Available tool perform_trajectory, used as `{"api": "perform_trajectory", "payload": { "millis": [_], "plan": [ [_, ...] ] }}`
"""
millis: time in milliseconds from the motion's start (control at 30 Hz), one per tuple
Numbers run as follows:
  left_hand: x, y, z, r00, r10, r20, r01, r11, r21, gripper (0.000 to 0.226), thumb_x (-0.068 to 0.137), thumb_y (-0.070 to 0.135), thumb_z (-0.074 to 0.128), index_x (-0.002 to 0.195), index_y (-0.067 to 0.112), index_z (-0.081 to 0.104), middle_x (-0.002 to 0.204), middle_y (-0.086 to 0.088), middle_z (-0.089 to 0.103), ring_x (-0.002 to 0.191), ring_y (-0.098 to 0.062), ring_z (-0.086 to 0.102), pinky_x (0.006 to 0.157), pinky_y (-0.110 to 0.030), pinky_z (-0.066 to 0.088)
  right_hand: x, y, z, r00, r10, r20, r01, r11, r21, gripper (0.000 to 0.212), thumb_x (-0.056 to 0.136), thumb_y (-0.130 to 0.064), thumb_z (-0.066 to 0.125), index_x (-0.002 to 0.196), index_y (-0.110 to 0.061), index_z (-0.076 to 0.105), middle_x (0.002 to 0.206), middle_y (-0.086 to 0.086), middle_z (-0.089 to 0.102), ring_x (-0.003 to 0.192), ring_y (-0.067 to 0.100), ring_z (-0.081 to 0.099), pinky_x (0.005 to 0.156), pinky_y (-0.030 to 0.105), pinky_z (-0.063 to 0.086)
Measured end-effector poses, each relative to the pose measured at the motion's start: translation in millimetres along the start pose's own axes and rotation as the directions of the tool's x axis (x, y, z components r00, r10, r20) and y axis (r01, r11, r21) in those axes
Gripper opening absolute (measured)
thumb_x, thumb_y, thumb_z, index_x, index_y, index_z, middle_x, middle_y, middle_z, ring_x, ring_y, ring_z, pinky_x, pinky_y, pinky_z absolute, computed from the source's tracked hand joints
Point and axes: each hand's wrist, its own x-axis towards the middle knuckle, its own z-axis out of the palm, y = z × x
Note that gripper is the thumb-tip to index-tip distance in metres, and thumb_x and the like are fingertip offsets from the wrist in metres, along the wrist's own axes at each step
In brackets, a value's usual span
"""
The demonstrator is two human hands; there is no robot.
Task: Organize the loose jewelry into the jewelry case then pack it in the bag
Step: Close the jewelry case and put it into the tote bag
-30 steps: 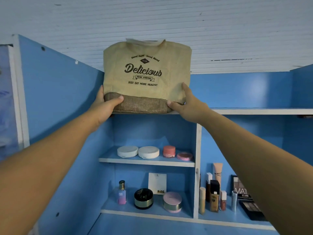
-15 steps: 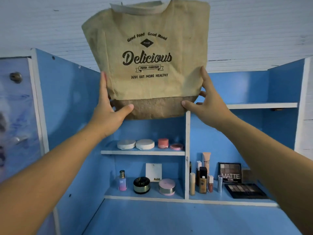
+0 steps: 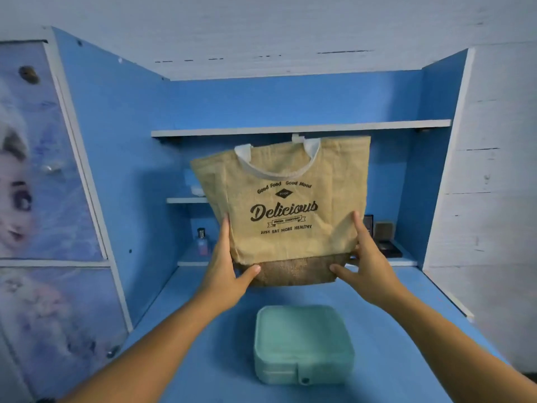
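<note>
burlap bag (image 3: 286,210) pinched upright at its lower corners by left hand (image 3: 229,270) and right hand (image 3: 364,264) (likely for standing) beyond the shut case (image 3: 303,346).

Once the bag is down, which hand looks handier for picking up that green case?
Probably the right hand, though only slightly. Both hands hold the bag by its lower corners, and the closed green case lies on the desk nearer the right forearm. The left hand would have to cross over.
</note>
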Motion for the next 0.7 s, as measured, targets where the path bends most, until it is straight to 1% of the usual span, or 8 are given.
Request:
{"api": "perform_trajectory", "payload": {
  "millis": [133, 233, 333, 433, 533, 567, 633, 700],
  "plan": [
    [-9.8, -28.4, 16.6, 0.992, -0.111, 0.058, 0.106, 0.991, 0.085, 0.121, 0.079, 0.015, 0.078, 0.144, 0.058, -0.015, 0.155, 0.007, 0.033, 0.135, -0.018, 0.044, 0.109, -0.049, 0.041, -11.4, 29.1, 23.0, 0.995, 0.093, 0.044, -0.091, 0.995, -0.032, 0.108, 0.080, -0.014, 0.075, 0.148, -0.044, -0.004, 0.136, -0.007, 0.036, 0.103, 0.010, 0.055, 0.085, 0.016, 0.044],
    [-12.5, -51.1, 27.7, 0.975, -0.188, 0.123, 0.181, 0.981, 0.068, 0.118, 0.077, 0.022, 0.076, 0.142, 0.061, -0.014, 0.151, 0.004, 0.040, 0.129, -0.022, 0.050, 0.102, -0.051, 0.047, -15.9, 49.0, 37.2, 0.985, 0.147, 0.094, -0.143, 0.988, -0.051, 0.105, 0.080, -0.015, 0.075, 0.148, -0.043, 0.000, 0.134, -0.006, 0.039, 0.100, 0.007, 0.054, 0.083, 0.017, 0.042],
    [-17.6, -61.6, 37.6, 0.966, -0.202, 0.163, 0.193, 0.979, 0.070, 0.112, 0.079, 0.021, 0.074, 0.144, 0.060, -0.009, 0.153, 0.014, 0.033, 0.133, -0.016, 0.045, 0.106, -0.046, 0.044, -19.3, 65.6, 44.1, 0.970, 0.200, 0.137, -0.196, 0.980, -0.043, 0.102, 0.078, -0.021, 0.077, 0.146, -0.046, 0.006, 0.135, -0.008, 0.040, 0.100, 0.005, 0.054, 0.086, 0.022, 0.046],
    [-18.4, -67.9, 44.5, 0.975, -0.171, 0.140, 0.160, 0.983, 0.086, 0.107, 0.082, 0.017, 0.075, 0.138, 0.066, -0.002, 0.146, 0.017, 0.038, 0.131, -0.012, 0.046, 0.107, -0.043, 0.043, -19.4, 74.6, 43.7, 0.961, 0.222, 0.161, -0.216, 0.975, -0.058, 0.098, 0.078, -0.027, 0.077, 0.145, -0.048, 0.009, 0.136, -0.013, 0.038, 0.102, 0.004, 0.053, 0.087, 0.023, 0.046],
    [-22.5, -65.0, 44.6, 0.969, -0.206, 0.136, 0.204, 0.979, 0.023, 0.099, 0.084, 0.018, 0.073, 0.129, 0.074, 0.005, 0.137, 0.026, 0.041, 0.128, -0.009, 0.046, 0.108, -0.041, 0.042, -18.9, 75.0, 38.9, 0.953, 0.236, 0.192, -0.218, 0.970, -0.110, 0.088, 0.081, -0.032, 0.073, 0.147, -0.043, 0.015, 0.142, -0.007, 0.038, 0.106, 0.010, 0.053, 0.089, 0.024, 0.045],
    [-28.3, -61.7, 43.9, 0.961, -0.237, 0.141, 0.243, 0.970, -0.025, 0.091, 0.085, 0.022, 0.073, 0.129, 0.072, 0.010, 0.133, 0.029, 0.041, 0.128, -0.008, 0.045, 0.109, -0.041, 0.042, -21.2, 73.5, 36.8, 0.949, 0.246, 0.196, -0.225, 0.967, -0.122, 0.083, 0.083, -0.033, 0.071, 0.147, -0.039, 0.019, 0.145, -0.006, 0.036, 0.108, 0.012, 0.052, 0.092, 0.026, 0.045],
    [-45.7, -56.5, 40.1, 0.934, -0.317, 0.165, 0.334, 0.938, -0.090, 0.080, 0.079, 0.047, 0.073, 0.136, 0.062, 0.020, 0.137, 0.023, 0.042, 0.130, -0.010, 0.045, 0.110, -0.040, 0.041, -32.4, 68.3, 30.0, 0.949, 0.256, 0.185, -0.233, 0.963, -0.136, 0.066, 0.086, -0.036, 0.066, 0.142, -0.032, 0.032, 0.147, -0.004, 0.032, 0.111, 0.014, 0.051, 0.095, 0.026, 0.044],
    [-65.5, -55.7, 30.7, 0.899, -0.362, 0.247, 0.391, 0.917, -0.076, 0.092, 0.064, 0.074, 0.067, 0.143, 0.051, 0.024, 0.144, 0.016, 0.041, 0.132, -0.005, 0.043, 0.111, -0.036, 0.038, -51.3, 60.6, 22.1, 0.943, 0.260, 0.209, -0.243, 0.965, -0.101, 0.045, 0.087, -0.041, 0.062, 0.129, -0.033, 0.048, 0.140, -0.005, 0.039, 0.110, 0.010, 0.052, 0.090, 0.020, 0.042]
  ]
}}
